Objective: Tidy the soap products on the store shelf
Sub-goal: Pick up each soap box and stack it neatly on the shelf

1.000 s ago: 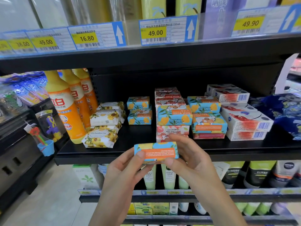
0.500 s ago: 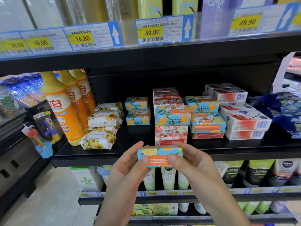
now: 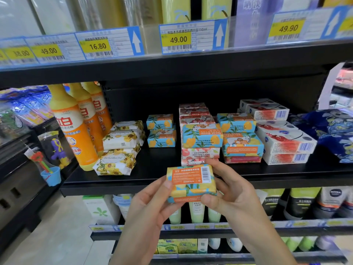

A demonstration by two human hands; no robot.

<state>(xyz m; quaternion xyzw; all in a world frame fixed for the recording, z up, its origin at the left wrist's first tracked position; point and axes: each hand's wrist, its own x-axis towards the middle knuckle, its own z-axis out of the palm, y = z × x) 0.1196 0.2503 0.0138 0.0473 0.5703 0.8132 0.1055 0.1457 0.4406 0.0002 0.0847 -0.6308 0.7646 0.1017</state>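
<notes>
Both hands raised just in front of the shelf's near edge. Left hand [image 3: 150,205] curled round the left end of a yellow-and-blue soap box [image 3: 191,181], thumb on its upper face. Right hand [image 3: 235,197] pinching the right end, fingers over the far side, thumb at the near lower edge. Box held clear of the shelf [image 3: 152,180], orange barcode panel up.

Judged step: placing the box with its like. Match the print first: same yellow-and-blue pattern on the small pair of boxes [image 3: 161,138] left of centre and on the upper boxes of the right stack [image 3: 240,142]. Turn the box to match its neighbours, square the edges, set down flat, let go only once seated.

Centre stack [image 3: 200,138] mixed: a yellow-and-blue box lying on pink pomegranate boxes, directly beyond the hands; likely to slide if knocked. Approach low and from the front.

Further out: floral-wrapped bars [image 3: 118,148] to the left, orange bottles [image 3: 76,131] beyond those, white boxes [image 3: 282,142] to the right, blue patterned packs [image 3: 332,131] at the right end. Price labels [image 3: 177,38] on the shelf edge above.
</notes>
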